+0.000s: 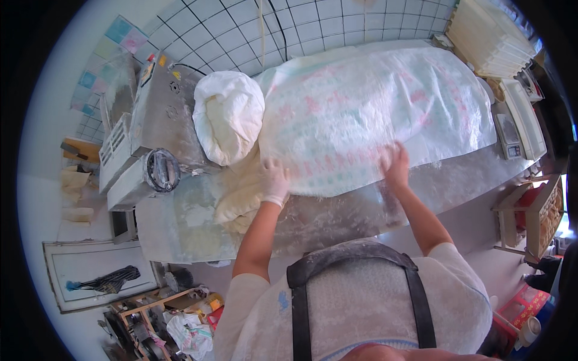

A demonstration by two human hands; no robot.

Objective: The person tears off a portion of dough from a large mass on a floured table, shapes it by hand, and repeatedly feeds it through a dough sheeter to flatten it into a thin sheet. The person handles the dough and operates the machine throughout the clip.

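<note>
A large translucent plastic sheet [343,122] with faded red and green print covers much of the metal worktable [334,214]. My left hand [275,181], in a thin whitish glove, rests at the sheet's left front corner with its fingers apart. Beside it, folded pale dough [241,203] sticks out from the sheet's left side. My right hand [396,166] touches the sheet near its front edge; motion blur hides whether its fingers pinch the plastic. What lies under the sheet cannot be made out. Behind my left hand stands an open white bag [253,101] of pale powder, apparently flour.
A floury steel machine [167,108] with a round front part [162,170] stands at left. Toward the table's right end are a digital scale [509,135], a white tray [524,119] and stacked cream crates [490,36]. A cluttered shelf [144,322] is behind me, lower left.
</note>
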